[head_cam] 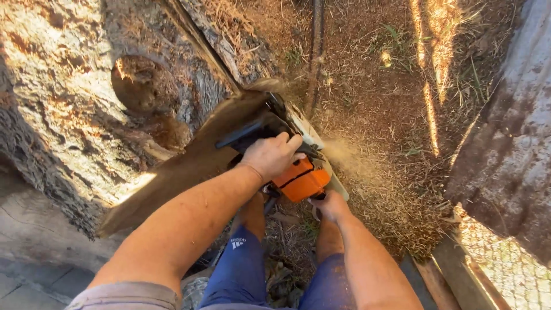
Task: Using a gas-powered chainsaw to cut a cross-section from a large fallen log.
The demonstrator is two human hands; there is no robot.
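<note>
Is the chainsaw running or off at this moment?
Running, by the look of it: sawdust sprays from the chainsaw beside the log, with the left hand and right hand gripping it.

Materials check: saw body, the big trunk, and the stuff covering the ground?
Chainsaw body: looks like moulded plastic, glossy orange with black parts; the left hand grips its black handle, the right hand the rear. Trunk: raw wood, rough grey-brown bark with a knot hollow. Ground cover: probably sawdust and dry grass, pale, loose, fibrous.
</note>
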